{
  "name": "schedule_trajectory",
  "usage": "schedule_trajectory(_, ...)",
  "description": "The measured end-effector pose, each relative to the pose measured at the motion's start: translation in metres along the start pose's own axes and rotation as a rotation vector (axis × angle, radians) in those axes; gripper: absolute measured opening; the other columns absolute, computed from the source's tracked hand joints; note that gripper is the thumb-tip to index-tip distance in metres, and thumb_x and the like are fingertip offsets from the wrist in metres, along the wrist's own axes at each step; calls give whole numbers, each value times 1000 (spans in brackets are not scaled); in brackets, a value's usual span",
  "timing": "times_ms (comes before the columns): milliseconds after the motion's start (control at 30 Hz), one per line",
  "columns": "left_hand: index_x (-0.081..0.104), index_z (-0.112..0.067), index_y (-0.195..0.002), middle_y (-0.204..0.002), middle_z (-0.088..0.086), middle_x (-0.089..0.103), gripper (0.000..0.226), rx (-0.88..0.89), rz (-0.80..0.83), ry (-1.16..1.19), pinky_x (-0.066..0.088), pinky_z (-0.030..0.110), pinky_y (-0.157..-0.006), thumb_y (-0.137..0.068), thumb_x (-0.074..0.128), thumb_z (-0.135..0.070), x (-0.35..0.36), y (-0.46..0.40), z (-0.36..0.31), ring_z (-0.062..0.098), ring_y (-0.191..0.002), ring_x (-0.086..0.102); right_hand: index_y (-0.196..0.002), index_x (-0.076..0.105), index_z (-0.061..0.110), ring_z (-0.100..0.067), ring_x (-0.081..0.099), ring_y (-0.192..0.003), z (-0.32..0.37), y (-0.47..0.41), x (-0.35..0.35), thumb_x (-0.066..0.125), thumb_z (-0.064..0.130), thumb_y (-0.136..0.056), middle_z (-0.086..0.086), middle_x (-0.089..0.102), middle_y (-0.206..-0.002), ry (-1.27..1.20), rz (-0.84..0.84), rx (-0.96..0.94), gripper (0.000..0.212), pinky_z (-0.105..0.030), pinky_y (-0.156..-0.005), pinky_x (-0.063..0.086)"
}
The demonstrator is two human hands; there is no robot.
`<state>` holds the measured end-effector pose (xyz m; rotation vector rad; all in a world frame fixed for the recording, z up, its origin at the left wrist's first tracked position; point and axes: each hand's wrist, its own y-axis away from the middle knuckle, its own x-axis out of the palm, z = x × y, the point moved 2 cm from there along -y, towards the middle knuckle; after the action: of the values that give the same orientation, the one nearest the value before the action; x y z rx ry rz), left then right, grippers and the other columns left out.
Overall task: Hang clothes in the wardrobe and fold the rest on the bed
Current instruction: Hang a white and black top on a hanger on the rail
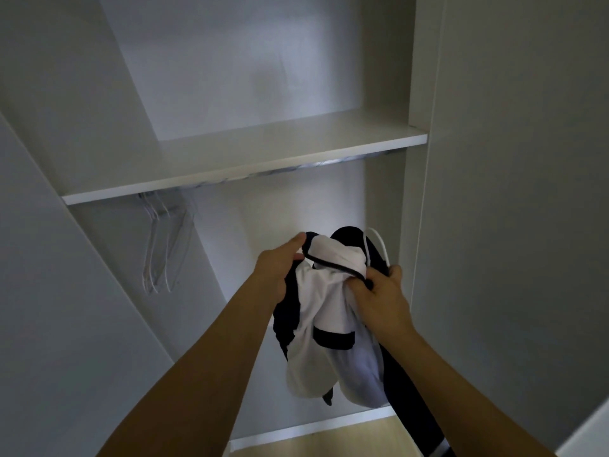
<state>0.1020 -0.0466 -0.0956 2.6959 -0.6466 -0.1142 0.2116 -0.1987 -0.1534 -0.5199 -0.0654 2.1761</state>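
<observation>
A white and dark navy garment hangs bunched between my two hands inside the open wardrobe. My left hand pinches its dark-trimmed edge at the top left. My right hand grips the bunched fabric at the top right, together with a thin white hanger hook that curves up above my fingers. The rest of the hanger is hidden in the cloth. The metal hanging rail runs under the shelf, above and behind my hands.
Several clear plastic hangers hang at the rail's left end. A white shelf sits over the rail. Wardrobe side panels stand left and right. The wardrobe base and a strip of wooden floor lie below.
</observation>
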Motion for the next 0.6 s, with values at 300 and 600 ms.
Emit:
schedule_trajectory(300, 69, 1, -102, -95, 18, 70, 29, -59, 127, 47, 55, 36, -79, -84, 73, -21, 12, 7, 3, 29, -84, 66, -76, 52, 34, -8, 54, -70, -2, 7, -1, 54, 41, -89, 19, 30, -95, 66, 16, -37, 15, -16, -59, 39)
schedule_trajectory(600, 71, -13, -111, -100, 6, 61, 23, 1190, 226, -1419, 46, 31, -70, -95, 54, -14, -17, 29, -28, 22, -87, 61, -114, 63, 34, -3, 50, -94, -6, -1, -26, 71, 19, -83, 6, 30, -112, -368, 174, 271, 36, -11, -75, 41)
